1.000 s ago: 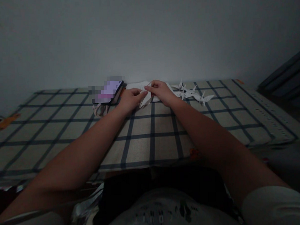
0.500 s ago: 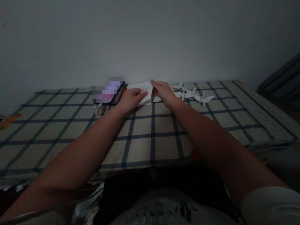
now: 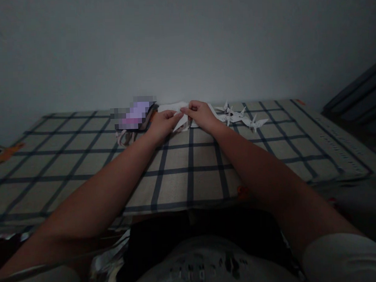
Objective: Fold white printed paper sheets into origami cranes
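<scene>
Both my hands reach far forward over a checked cloth (image 3: pixel 183 174). My left hand (image 3: pixel 162 124) and my right hand (image 3: pixel 201 115) meet on a piece of white paper (image 3: pixel 185 123) that is partly folded. The fingertips of both hands pinch the paper at its upper edge, fingers pressed together. More white paper (image 3: pixel 171 107) lies flat just behind the hands. Several folded paper cranes (image 3: pixel 241 117) rest on the cloth to the right of my right hand.
A phone with a lit screen (image 3: pixel 134 116) leans at the back, left of my left hand, with a white cable (image 3: pixel 123 137) coiled under it. A plain wall rises behind the cloth. Dark furniture (image 3: pixel 359 98) stands at the far right.
My right hand drew back toward the left hand and its fingertips now meet the left fingertips on the paper; half a second ago it was raised higher on the sheet.
</scene>
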The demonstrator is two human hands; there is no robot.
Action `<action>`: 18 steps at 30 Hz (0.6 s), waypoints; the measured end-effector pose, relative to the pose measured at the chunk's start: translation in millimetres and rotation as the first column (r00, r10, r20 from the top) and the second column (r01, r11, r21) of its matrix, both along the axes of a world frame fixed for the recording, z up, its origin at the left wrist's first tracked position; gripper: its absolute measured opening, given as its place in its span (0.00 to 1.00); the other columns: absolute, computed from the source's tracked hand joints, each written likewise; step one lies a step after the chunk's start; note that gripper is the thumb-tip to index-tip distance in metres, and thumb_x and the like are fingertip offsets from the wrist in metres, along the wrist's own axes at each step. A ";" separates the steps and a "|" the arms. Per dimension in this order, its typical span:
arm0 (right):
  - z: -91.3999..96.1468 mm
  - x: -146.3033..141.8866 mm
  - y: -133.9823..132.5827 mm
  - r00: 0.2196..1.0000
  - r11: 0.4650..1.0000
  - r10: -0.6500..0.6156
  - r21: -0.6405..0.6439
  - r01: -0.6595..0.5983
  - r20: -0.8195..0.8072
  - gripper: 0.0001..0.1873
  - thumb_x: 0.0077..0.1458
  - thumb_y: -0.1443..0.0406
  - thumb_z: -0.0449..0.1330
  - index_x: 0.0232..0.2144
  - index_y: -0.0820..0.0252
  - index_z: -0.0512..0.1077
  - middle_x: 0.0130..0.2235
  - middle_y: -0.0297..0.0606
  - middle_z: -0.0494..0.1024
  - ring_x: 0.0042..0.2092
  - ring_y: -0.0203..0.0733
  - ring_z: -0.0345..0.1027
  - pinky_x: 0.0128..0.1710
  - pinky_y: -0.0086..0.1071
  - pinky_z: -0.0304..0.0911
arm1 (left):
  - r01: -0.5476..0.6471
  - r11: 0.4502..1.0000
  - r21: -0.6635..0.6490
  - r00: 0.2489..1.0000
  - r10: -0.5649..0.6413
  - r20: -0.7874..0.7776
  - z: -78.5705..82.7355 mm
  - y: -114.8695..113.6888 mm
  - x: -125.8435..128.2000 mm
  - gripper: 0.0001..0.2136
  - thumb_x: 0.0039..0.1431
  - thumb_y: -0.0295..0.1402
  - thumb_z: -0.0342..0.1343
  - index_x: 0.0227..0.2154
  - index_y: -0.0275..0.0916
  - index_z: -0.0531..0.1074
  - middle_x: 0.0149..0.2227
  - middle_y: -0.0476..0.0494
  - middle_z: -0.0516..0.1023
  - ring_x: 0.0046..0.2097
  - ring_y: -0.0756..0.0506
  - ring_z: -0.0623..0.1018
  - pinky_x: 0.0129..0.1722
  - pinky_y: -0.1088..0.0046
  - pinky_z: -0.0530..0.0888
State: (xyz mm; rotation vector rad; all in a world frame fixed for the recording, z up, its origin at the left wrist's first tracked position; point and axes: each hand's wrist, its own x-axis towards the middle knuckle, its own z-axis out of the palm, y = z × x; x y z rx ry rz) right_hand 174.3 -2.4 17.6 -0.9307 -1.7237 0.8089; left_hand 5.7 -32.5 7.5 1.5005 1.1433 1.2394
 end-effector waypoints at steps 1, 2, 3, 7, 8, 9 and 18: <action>-1.7 0.5 2.6 1.000 1.000 0.004 0.003 -0.004 -0.004 0.19 0.55 0.57 0.63 0.20 0.58 0.62 0.21 0.28 0.65 0.26 0.31 0.56 0.28 0.27 0.53 | 0.042 0.999 -0.029 0.998 -0.041 0.045 -0.3 0.2 0.8 0.15 0.49 0.44 0.65 0.29 0.35 0.77 0.28 0.45 0.77 0.28 0.49 0.73 0.30 0.74 0.71; -3.3 1.0 5.3 1.000 1.000 0.005 0.001 -0.005 -0.015 0.19 0.55 0.57 0.63 0.20 0.58 0.62 0.21 0.28 0.65 0.26 0.31 0.57 0.28 0.27 0.53 | 0.087 0.995 -0.046 0.994 -0.083 0.074 -0.2 0.2 1.4 0.14 0.49 0.42 0.66 0.30 0.35 0.77 0.30 0.44 0.78 0.29 0.49 0.75 0.32 0.73 0.72; -4.8 1.5 7.7 0.999 1.000 0.000 -0.004 -0.001 -0.034 0.18 0.55 0.57 0.63 0.21 0.58 0.63 0.21 0.28 0.65 0.26 0.31 0.57 0.28 0.27 0.54 | 0.126 0.990 -0.057 0.988 -0.120 0.093 0.2 0.0 1.9 0.13 0.48 0.40 0.66 0.32 0.35 0.77 0.32 0.44 0.79 0.30 0.49 0.76 0.33 0.73 0.73; -7.3 1.7 11.9 0.994 0.999 -0.021 -0.049 0.016 -0.106 0.19 0.56 0.53 0.62 0.22 0.58 0.64 0.21 0.28 0.65 0.25 0.31 0.58 0.26 0.27 0.54 | 0.181 0.979 -0.089 0.976 -0.168 0.137 3.0 -0.9 1.8 0.12 0.48 0.34 0.66 0.35 0.35 0.77 0.35 0.43 0.80 0.32 0.51 0.77 0.36 0.74 0.75; -7.0 1.4 11.5 0.992 0.998 -0.021 -0.062 0.013 -0.124 0.20 0.57 0.52 0.60 0.22 0.58 0.65 0.21 0.29 0.65 0.25 0.31 0.58 0.26 0.27 0.55 | 0.183 0.979 -0.088 0.975 -0.169 0.148 3.5 -0.9 1.4 0.11 0.48 0.34 0.66 0.35 0.35 0.77 0.36 0.43 0.80 0.33 0.51 0.78 0.37 0.75 0.75; -6.5 1.2 10.8 0.990 0.997 -0.015 -0.074 0.005 -0.140 0.22 0.59 0.50 0.58 0.22 0.58 0.65 0.22 0.30 0.66 0.25 0.31 0.59 0.26 0.27 0.55 | 0.184 0.979 -0.084 0.973 -0.169 0.158 3.7 -0.6 1.1 0.11 0.49 0.34 0.66 0.34 0.35 0.77 0.36 0.43 0.80 0.33 0.51 0.78 0.37 0.75 0.75; -6.5 2.0 8.1 0.994 0.991 0.092 -0.092 -0.098 -0.066 0.14 0.51 0.57 0.66 0.27 0.60 0.69 0.25 0.30 0.72 0.28 0.31 0.64 0.28 0.26 0.58 | 0.147 0.986 -0.071 0.970 -0.130 0.207 -1.7 5.6 -1.1 0.11 0.47 0.34 0.68 0.34 0.37 0.78 0.36 0.44 0.81 0.33 0.51 0.79 0.38 0.74 0.76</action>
